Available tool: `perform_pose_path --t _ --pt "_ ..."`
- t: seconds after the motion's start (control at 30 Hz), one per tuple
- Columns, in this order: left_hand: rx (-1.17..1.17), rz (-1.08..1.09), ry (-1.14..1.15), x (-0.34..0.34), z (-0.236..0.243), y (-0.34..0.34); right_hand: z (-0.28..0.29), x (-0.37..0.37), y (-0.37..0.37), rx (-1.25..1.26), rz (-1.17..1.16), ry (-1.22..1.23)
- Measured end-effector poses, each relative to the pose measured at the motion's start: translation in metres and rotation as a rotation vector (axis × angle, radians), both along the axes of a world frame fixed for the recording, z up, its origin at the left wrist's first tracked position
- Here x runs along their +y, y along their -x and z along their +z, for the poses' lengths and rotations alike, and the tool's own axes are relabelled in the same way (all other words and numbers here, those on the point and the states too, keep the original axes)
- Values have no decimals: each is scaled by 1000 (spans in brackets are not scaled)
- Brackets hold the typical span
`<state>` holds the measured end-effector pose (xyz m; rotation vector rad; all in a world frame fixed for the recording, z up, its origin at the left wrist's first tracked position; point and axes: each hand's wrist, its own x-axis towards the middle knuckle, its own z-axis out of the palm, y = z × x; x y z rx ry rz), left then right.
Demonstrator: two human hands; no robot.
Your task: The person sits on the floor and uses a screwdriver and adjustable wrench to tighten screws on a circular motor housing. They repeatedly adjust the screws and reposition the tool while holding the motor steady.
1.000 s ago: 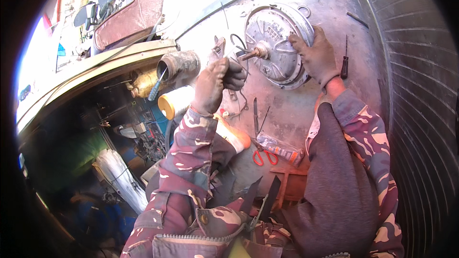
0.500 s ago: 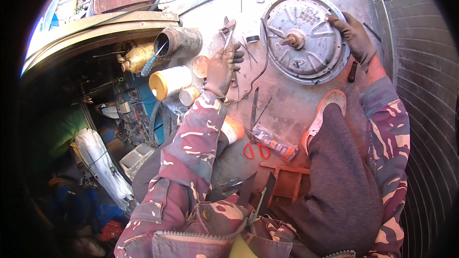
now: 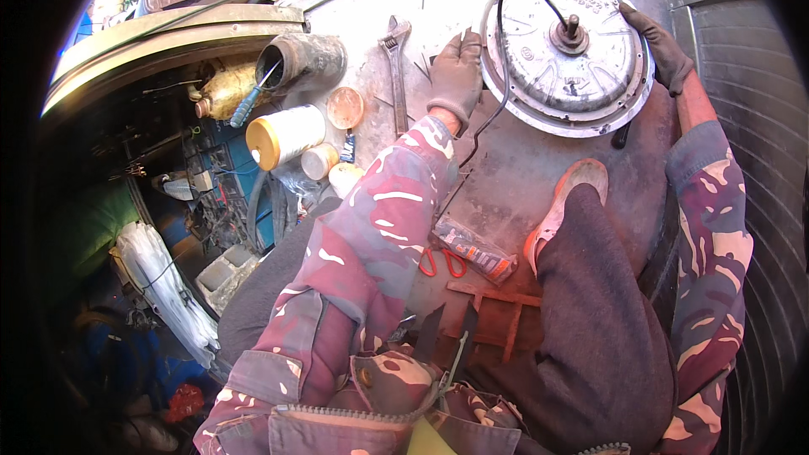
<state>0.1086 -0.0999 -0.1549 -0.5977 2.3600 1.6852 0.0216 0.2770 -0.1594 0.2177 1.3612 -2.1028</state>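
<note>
A round grey hub motor with a central threaded shaft lies on the metal surface in front of me. A black cable rises in an arc from the shaft and runs down its left side. Gloved, my right hand is closed over the motor's right rim. My left hand, gloved too, is beside the left rim with its fingers stretched out; whether they press on the rim is hard to tell. Left of that hand lies an adjustable wrench, with nothing holding it.
A dark metal cylinder holds a blue-handled screwdriver. Nearby are a white, yellow-capped jar and smaller tubs. Red-handled scissors and a plastic packet lie between my feet. A ribbed metal wall stands to the right.
My left hand has let go of the wrench and moved right to the motor's edge. The motor has turned and shifted away, its cable now arching over the top. My right hand stays on its rim.
</note>
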Motion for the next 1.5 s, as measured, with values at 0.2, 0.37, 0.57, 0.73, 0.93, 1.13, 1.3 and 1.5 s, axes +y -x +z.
perform_pose_path --t 0.2,0.37,0.57,0.73,0.93,1.13,1.3,1.5 --pt "164 50 127 28 20 15 -4 1 -14 -95 -218 -167" --pt "100 132 131 38 34 34 -6 -6 -7 86 -310 -393" --pt "33 138 123 42 43 44 -8 0 14 -26 -315 -282" --pt "23 128 53 52 47 50 -17 12 17 -139 -306 -195" --pt "-8 120 102 54 54 54 -16 13 15 -175 -306 -159" --pt "54 104 -3 38 46 57 27 -26 -8 -190 -287 61" --pt "144 24 42 23 25 58 57 -66 -55 -260 -425 163" --pt "83 -94 -14 -5 31 43 56 -87 -68 -141 -462 237"
